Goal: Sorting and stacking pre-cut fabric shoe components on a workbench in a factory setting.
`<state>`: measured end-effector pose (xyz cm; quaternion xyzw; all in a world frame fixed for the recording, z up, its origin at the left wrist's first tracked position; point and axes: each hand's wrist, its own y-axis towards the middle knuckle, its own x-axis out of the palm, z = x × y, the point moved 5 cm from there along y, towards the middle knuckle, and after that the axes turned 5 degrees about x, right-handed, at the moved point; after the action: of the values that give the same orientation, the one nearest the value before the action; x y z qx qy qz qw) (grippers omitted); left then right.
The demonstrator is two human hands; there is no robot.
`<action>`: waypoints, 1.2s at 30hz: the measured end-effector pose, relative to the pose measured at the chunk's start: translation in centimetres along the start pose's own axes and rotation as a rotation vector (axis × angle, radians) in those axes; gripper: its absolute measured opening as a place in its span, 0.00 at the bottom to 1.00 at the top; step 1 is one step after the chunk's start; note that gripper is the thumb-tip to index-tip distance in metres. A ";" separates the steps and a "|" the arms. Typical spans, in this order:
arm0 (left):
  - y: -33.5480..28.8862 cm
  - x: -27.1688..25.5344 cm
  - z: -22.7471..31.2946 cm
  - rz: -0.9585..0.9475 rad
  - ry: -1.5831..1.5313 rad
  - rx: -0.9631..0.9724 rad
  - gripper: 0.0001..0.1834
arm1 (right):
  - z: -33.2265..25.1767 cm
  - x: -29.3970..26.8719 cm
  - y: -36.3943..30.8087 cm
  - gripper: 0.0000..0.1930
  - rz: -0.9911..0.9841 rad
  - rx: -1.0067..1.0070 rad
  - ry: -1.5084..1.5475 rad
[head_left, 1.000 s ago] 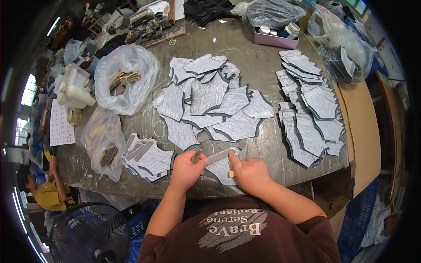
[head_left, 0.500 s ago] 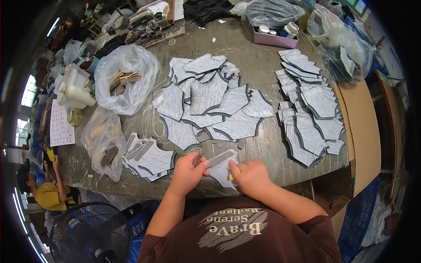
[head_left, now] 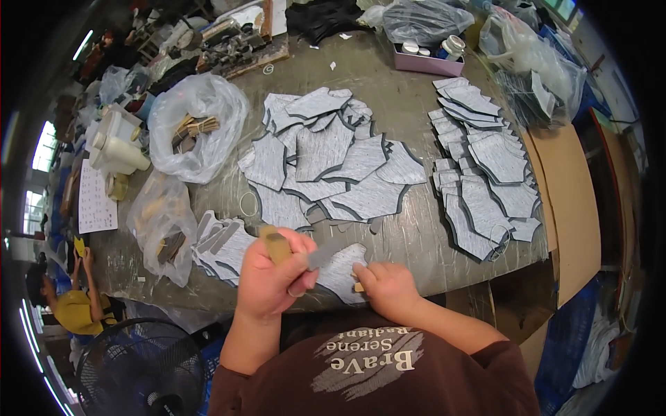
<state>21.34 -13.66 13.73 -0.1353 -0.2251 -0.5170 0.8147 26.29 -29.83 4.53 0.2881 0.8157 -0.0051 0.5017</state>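
Note:
In front of me my left hand (head_left: 274, 274) is raised over the near table edge, closed around thin strips. A tan strip (head_left: 277, 247) stands up from its fingers and a blurred grey strip (head_left: 322, 256) points right. A grey cut fabric panel (head_left: 345, 274) with a curved outline lies flat on the table. My right hand (head_left: 390, 288) rests at the panel's right side, fingers curled and thumb on its edge. A small tan piece (head_left: 359, 286) shows under those fingers, mostly hidden. Left of my left hand lies a small stack of similar panels (head_left: 225, 246) with grey strips on top.
A loose pile of grey panels (head_left: 326, 152) covers the table's middle; overlapping rows of panels (head_left: 503, 163) lie at right. Clear plastic bags (head_left: 198, 156) and a white bottle (head_left: 121, 149) stand at left. A pink box (head_left: 430, 64) is at the back; a black fan (head_left: 142, 367) stands lower left.
My left hand has risen and moved left toward me, taking the grey strip off the panel. The tan strip now shows in it. My right hand has barely shifted.

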 end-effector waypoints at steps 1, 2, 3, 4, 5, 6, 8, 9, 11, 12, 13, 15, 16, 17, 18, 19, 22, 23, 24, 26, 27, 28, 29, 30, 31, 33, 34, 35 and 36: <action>-0.5 -0.8 -1.5 -0.018 -0.058 -0.111 0.07 | 0.1 -0.4 0.2 0.14 0.007 -0.003 -0.001; -1.4 -1.7 -2.9 -0.032 -0.114 -0.226 0.05 | 0.3 -1.0 0.2 0.14 0.036 0.064 0.141; -2.3 -2.4 -3.8 -0.031 -0.110 -0.228 0.05 | 0.5 -1.4 0.0 0.14 0.063 0.135 0.283; -3.2 -2.9 -4.5 -0.080 -0.171 -0.204 0.06 | 0.9 -2.0 0.1 0.12 0.160 0.148 0.406; -3.6 -2.9 -5.0 -0.127 -0.235 -0.180 0.07 | 0.9 -2.2 0.2 0.12 0.156 0.151 0.407; -3.8 -3.0 -5.3 -0.124 -0.238 -0.181 0.07 | 1.6 -2.0 0.2 0.09 0.072 0.338 0.579; -3.9 -2.8 -5.5 -0.181 -0.267 -0.191 0.08 | 2.0 -1.2 0.4 0.07 -0.014 0.526 0.748; -3.8 -2.7 -5.5 -0.213 -0.281 -0.195 0.08 | 1.9 -0.3 0.7 0.06 -0.031 0.585 1.121; -3.7 -2.9 -5.7 -0.218 -0.277 -0.197 0.08 | 1.7 0.3 1.2 0.05 -0.054 0.629 1.496; -3.8 -3.0 -5.7 -0.221 -0.274 -0.201 0.09 | 1.6 0.5 1.2 0.05 -0.096 0.707 1.537; -3.8 -3.1 -5.6 -0.218 -0.273 -0.197 0.09 | 1.5 0.7 1.3 0.05 -0.140 0.786 1.576; -4.0 -3.7 -5.6 -0.138 -0.188 -0.210 0.07 | 1.7 0.5 1.6 0.05 -0.109 0.768 1.527; -4.0 -3.7 -5.2 -0.135 -0.189 -0.209 0.07 | 1.9 0.3 1.7 0.06 -0.075 0.749 1.479; -4.1 -4.6 -5.2 0.003 0.072 -0.330 0.05 | 2.0 0.4 1.7 0.06 -0.079 0.751 1.478; -4.4 -5.7 -5.2 0.142 0.334 -0.447 0.04 | 2.4 0.0 1.7 0.06 -0.003 0.705 1.377; -4.6 -5.9 -5.9 0.145 0.331 -0.449 0.04 | 2.6 -0.4 1.8 0.06 0.071 0.658 1.276; -4.4 -6.3 -5.8 0.163 0.850 -0.131 0.03 | 2.7 0.4 1.8 0.06 0.009 0.637 1.074; -4.5 -6.7 -6.0 0.223 0.779 -0.158 0.03 | 2.7 0.6 2.0 0.07 0.041 0.583 0.997; -4.6 -7.1 -6.2 0.282 0.708 -0.185 0.03 | 2.9 0.4 2.2 0.07 0.038 0.585 0.998; -4.5 -7.7 -6.2 0.329 0.645 -0.209 0.03 | 2.3 -2.7 3.3 0.12 0.285 0.249 0.404; -4.5 -8.0 -6.3 0.373 0.583 -0.231 0.03 | 2.2 -3.0 3.0 0.12 0.281 0.248 0.406; -4.5 -8.1 -6.2 0.378 0.583 -0.232 0.03 | 1.3 -2.7 2.7 0.13 0.157 0.153 0.324; -4.4 -7.9 -6.4 0.360 0.558 -0.277 0.03 | 0.5 -2.3 2.2 0.13 0.036 0.064 0.236; -4.4 -7.7 -6.7 0.342 0.532 -0.321 0.03 | 0.4 -2.1 1.8 0.13 0.036 0.067 0.235; -4.3 -7.7 -6.9 0.340 0.531 -0.323 0.03 | 0.0 -1.4 1.4 0.13 -0.013 -0.008 0.121; -4.3 -7.5 -7.2 0.288 0.593 -0.314 0.03 | -0.4 -0.6 1.1 0.13 -0.065 -0.082 0.011; -4.3 -7.4 -7.3 0.288 0.593 -0.316 0.03 | -0.3 -0.5 1.1 0.12 -0.075 -0.078 0.014; -4.2 -7.4 -7.3 0.283 0.620 -0.315 0.03 | -0.3 -0.4 1.1 0.12 -0.085 -0.075 0.017; -4.2 -7.3 -7.2 0.278 0.647 -0.313 0.04 | -0.3 -0.4 1.1 0.12 -0.085 -0.074 0.018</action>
<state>16.55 -13.00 3.73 -0.1170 0.1459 -0.4459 0.8753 26.72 -29.00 5.34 0.2344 0.8313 0.0064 0.5039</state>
